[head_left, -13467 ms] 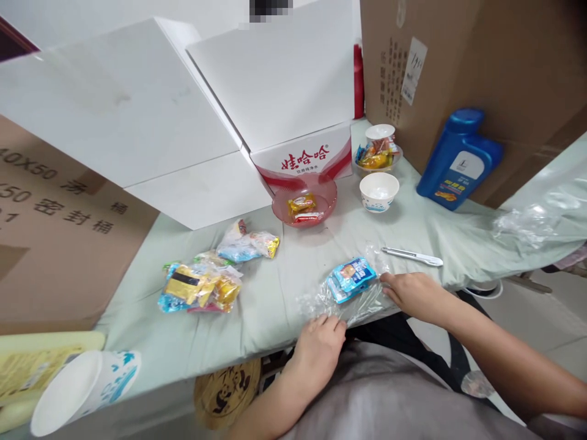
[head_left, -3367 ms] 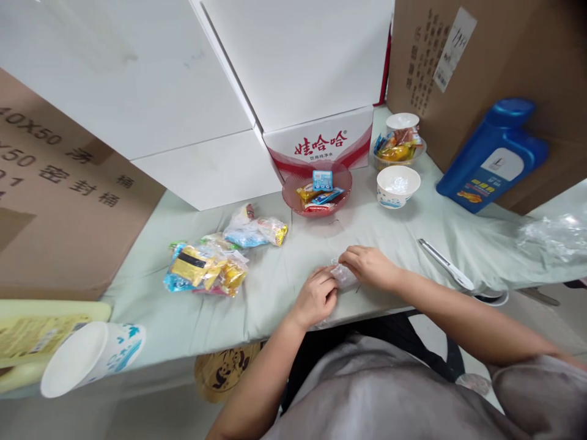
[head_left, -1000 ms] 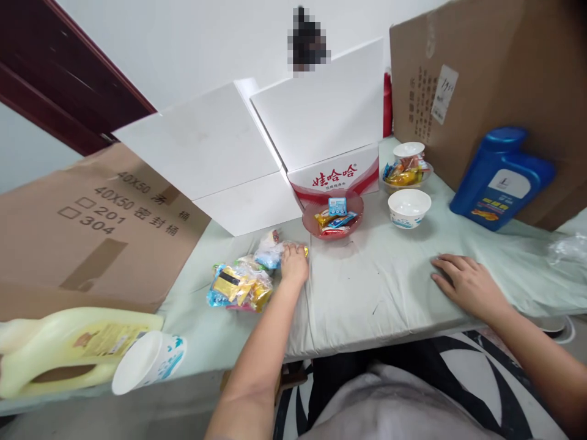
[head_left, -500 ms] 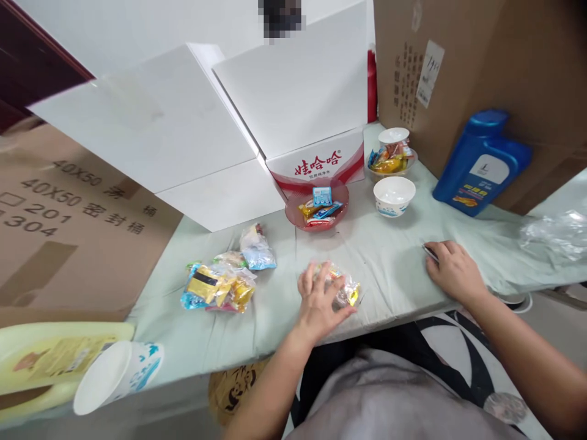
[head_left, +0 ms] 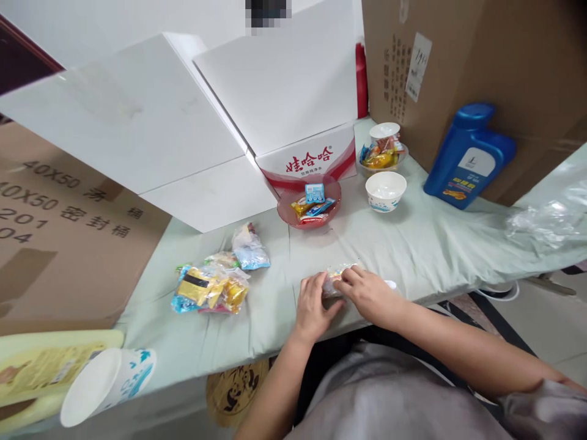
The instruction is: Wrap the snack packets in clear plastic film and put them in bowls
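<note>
On the cloth-covered table near its front edge lies a small clear snack packet with coloured print, partly covered by my hands. My left hand grips its left side, fingers bent over it and thumb below. From the right, my right hand presses bent fingers against the packet's top. A slim tool is mostly hidden in that hand; only its white, rounded end pokes out behind. Left of my hands rests a pile of snack packets, yellow, blue and clear.
Behind stands a red glass bowl with wrapped snacks. A white paper cup and another filled bowl are at back right, near a blue bottle. A tipped paper cup lies front left. Boxes wall the back.
My right hand has come left from the table's right side to the packet, bringing the slim tool. My left hand has closed more on the packet. The view has shifted slightly.
</note>
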`<state>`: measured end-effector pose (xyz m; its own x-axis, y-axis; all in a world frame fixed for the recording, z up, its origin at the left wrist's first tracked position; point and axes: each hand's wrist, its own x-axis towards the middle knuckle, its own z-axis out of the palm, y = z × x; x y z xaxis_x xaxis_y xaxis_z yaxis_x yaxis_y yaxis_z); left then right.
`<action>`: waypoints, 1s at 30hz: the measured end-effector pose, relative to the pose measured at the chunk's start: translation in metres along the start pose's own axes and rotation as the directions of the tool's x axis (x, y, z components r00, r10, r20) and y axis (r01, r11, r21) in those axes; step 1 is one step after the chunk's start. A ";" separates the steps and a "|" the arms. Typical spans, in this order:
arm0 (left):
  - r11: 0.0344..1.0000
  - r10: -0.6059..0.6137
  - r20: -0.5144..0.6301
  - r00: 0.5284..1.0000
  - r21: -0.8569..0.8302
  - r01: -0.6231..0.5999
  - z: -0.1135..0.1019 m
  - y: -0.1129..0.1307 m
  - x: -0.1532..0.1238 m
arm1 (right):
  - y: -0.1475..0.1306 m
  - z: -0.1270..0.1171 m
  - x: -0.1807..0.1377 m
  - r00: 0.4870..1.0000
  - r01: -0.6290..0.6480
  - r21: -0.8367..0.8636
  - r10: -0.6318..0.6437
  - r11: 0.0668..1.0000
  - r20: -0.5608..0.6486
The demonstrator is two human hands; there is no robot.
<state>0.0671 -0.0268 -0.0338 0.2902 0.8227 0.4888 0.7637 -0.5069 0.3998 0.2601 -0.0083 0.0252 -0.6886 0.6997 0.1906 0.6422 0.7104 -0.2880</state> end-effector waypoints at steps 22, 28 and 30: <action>0.792 -0.485 -0.048 0.873 -0.448 0.415 -0.015 -0.026 0.001 | 0.042 0.005 -0.018 0.971 0.063 0.031 -0.054 0.998 -0.233; 0.655 -0.688 -0.104 0.718 -0.515 0.553 -0.042 -0.069 -0.023 | 0.083 -0.007 -0.045 0.900 -0.132 0.067 0.148 0.989 -0.409; 0.702 -0.652 -0.137 0.746 -0.481 0.526 -0.048 -0.068 -0.024 | 0.086 -0.008 -0.051 0.896 -0.151 0.076 0.169 0.986 -0.411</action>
<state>-0.0193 -0.0246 -0.0359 -0.3604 0.9089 0.2098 0.4115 -0.0469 0.9102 0.3532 0.0172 -0.0018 -0.3700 0.7780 0.5077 0.7109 0.5889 -0.3843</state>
